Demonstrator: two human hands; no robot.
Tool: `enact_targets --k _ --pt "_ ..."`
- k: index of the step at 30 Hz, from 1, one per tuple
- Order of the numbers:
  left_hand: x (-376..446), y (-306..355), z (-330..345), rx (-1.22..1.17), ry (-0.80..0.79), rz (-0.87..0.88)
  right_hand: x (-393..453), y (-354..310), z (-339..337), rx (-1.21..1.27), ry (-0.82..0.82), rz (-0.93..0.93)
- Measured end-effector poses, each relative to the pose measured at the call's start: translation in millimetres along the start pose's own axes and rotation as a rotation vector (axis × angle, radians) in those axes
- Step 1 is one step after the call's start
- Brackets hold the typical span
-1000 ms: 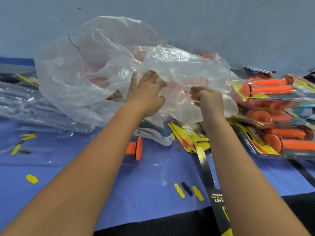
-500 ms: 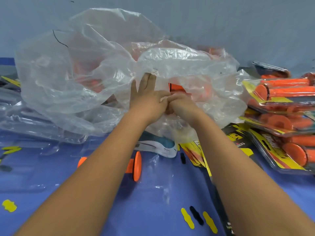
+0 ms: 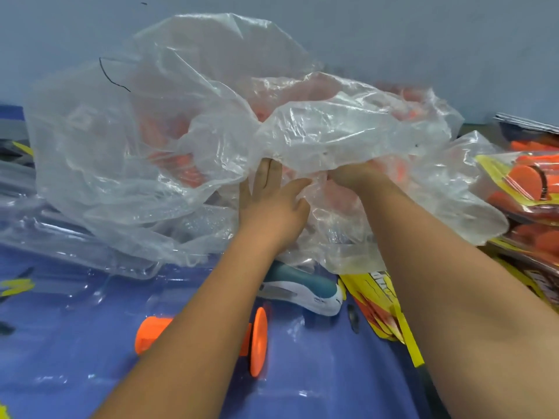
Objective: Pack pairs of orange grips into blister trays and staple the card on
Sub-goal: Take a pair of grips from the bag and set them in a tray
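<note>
A big clear plastic bag [image 3: 193, 140] lies at the back of the blue table, with orange grips [image 3: 181, 167] showing dimly through it. My left hand [image 3: 272, 204] lies against the bag's opening, fingers straight and tucked under a fold. My right hand [image 3: 354, 176] reaches into the opening, and the plastic hides its fingers. One orange grip [image 3: 257, 343] lies in a clear blister tray [image 3: 75, 334] under my left forearm. A white and teal stapler [image 3: 305, 294] sits just behind it. Yellow cards [image 3: 381, 306] lie below my right forearm.
Packed blister packs [image 3: 529, 182] with orange grips are stacked at the right edge. More clear trays [image 3: 39, 225] pile up at the left under the bag. A grey wall [image 3: 393, 34] stands close behind.
My right hand has gone from beside my left hand into the bag's mouth. My left hand stays at the opening with its fingers under the fold.
</note>
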State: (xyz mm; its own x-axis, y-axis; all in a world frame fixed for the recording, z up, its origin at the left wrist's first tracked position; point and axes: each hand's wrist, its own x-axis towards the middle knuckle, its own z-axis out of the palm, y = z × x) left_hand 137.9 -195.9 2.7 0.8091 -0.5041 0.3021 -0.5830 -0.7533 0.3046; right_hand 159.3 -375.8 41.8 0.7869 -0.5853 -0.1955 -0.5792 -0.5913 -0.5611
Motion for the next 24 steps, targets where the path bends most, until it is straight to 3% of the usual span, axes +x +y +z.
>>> enact_targets --k 2,8,16,24 --pt "-1.6 -2.9 5.8 0.012 0.014 -0.008 4.3 2.2 8.0 -0.012 -0.116 0.016" --pt "0.5 -7.6 12.5 -0.019 0.023 -0.014 -19.1 -7.3 6.0 -0.281 -0.194 0.02" --pt "0.4 -6.5 11.4 -0.032 0.02 -0.019 -33.6 -21.7 9.1 -0.702 -0.226 -0.15" --pt "1.4 -7.3 14.0 -0.026 0.024 -0.03 -13.1 -15.4 26.7 -0.878 -0.154 -0.168"
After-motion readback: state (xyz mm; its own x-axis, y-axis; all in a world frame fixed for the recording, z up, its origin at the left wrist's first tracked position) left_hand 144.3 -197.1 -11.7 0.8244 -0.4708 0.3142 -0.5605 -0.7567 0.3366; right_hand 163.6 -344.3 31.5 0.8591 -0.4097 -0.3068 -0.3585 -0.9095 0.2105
